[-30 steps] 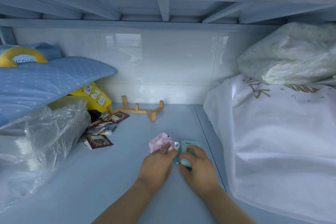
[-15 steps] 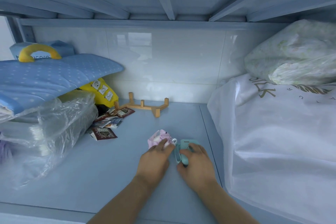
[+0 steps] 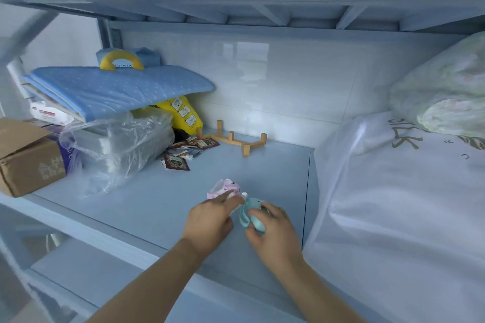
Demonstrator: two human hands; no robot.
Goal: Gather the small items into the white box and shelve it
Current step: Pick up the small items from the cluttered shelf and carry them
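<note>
Gripping teal item in right hand | left hand fingertips pinching pink item | both on shelf

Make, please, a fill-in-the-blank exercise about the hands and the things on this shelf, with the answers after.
1. The right hand closes on a small ____ -coloured item.
2. The left hand touches a ____ bundle.
3. The sachets lie to the ____ of the wooden rack.
4. The cardboard box stands at the shelf's ____ end.

Answers: teal; pink; left; left
</note>
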